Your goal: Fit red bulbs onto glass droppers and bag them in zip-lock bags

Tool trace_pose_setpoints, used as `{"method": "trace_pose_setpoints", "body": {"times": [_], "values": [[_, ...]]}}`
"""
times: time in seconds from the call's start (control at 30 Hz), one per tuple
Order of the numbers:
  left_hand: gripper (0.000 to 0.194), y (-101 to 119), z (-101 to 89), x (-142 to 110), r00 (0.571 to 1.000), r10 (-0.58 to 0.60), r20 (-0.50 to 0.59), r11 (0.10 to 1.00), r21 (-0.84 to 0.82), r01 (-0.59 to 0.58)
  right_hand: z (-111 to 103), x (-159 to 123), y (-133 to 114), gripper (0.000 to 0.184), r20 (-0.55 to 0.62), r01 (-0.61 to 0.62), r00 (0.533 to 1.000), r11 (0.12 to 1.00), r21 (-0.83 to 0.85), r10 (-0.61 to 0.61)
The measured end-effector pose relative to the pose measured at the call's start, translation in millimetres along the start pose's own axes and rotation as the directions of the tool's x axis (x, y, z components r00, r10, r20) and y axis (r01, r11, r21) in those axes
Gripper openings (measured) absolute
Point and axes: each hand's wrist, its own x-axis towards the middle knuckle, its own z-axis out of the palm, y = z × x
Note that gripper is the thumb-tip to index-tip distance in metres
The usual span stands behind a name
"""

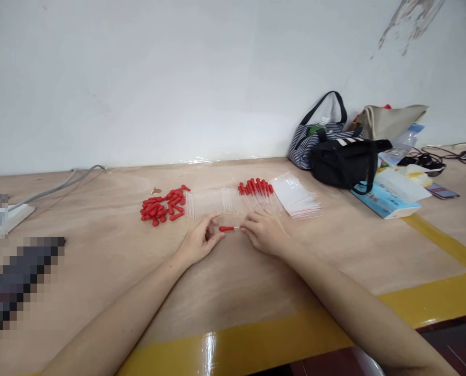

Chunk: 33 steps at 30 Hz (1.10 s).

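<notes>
My left hand and my right hand rest on the wooden table and face each other. Between them is a dropper with a red rubber bulb. My right hand's fingers pinch its clear tube end, and my left hand's curled fingertips are at the bulb end. Just beyond lies a row of clear glass tubes. A pile of loose red bulbs sits to their left. Several assembled droppers with red bulbs lie to the right.
A stack of clear plastic bags lies right of the droppers. Striped and black bags, a beige bag, a tissue pack, a phone and cables crowd the far right. A power strip and cable lie at far left. Yellow tape edges the table.
</notes>
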Motion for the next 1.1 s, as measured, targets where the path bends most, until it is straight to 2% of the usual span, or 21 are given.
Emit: {"method": "trace_pose_setpoints", "body": {"times": [0.07, 0.1, 0.17, 0.23, 0.3, 0.57, 0.63, 0.77, 0.87, 0.97, 1.03, 1.1], "values": [[0.039, -3, -0.2, 1, 0.998, -0.068, 0.016, 0.998, -0.011, 0.068, -2, 0, 14, 0.022, -0.076, -0.199, 0.976, 0.976, 0.086, 0.205], [0.031, -3, -0.3, 2, 0.996, -0.076, 0.043, 0.997, -0.004, 0.076, -2, 1, 22, 0.023, -0.106, -0.313, 0.938, 0.937, 0.154, 0.330], [0.016, -3, -0.5, 4, 0.993, -0.055, 0.108, 0.998, 0.023, 0.053, -1, 6, 38, 0.023, -0.124, -0.506, 0.825, 0.819, 0.272, 0.551], [0.014, -1, -0.6, 5, 0.991, -0.024, 0.131, 0.999, 0.041, 0.019, 1, 14, 48, 0.024, -0.116, -0.619, 0.729, 0.722, 0.310, 0.675], [0.014, 0, -0.7, 5, 0.992, -0.013, 0.123, 0.999, 0.045, 0.008, 4, 26, 52, 0.025, -0.093, -0.683, 0.678, 0.672, 0.288, 0.729], [0.015, -1, -1.4, 4, 0.991, -0.008, 0.137, 0.999, 0.051, 0.001, 22, 68, 45, 0.030, -0.086, -0.812, 0.578, 0.583, 0.040, 0.811], [0.015, 0, -1.3, 5, 0.991, -0.006, 0.136, 0.998, 0.058, -0.002, 26, 72, 45, 0.031, -0.097, -0.814, 0.579, 0.581, -0.004, 0.810], [0.014, 0, -1.0, 5, 0.990, -0.009, 0.140, 0.999, 0.052, 0.001, 30, 73, 45, 0.032, -0.107, -0.788, 0.615, 0.613, -0.052, 0.781], [0.014, 0, -1.6, 5, 0.990, -0.013, 0.142, 0.999, 0.053, 0.006, 30, 72, 42, 0.031, -0.124, -0.788, 0.616, 0.611, -0.076, 0.778], [0.014, 1, -2.4, 5, 0.991, -0.013, 0.137, 0.998, 0.055, 0.005, 30, 70, 37, 0.032, -0.133, -0.750, 0.661, 0.656, -0.086, 0.738], [0.014, 2, -1.9, 5, 0.991, -0.011, 0.136, 0.999, 0.053, 0.004, 31, 70, 32, 0.031, -0.092, -0.712, 0.702, 0.696, -0.090, 0.706], [0.014, 3, -0.3, 4, 0.991, -0.010, 0.134, 0.999, 0.050, 0.003, 31, 71, 28, 0.031, -0.025, -0.693, 0.720, 0.714, -0.100, 0.694]]}}
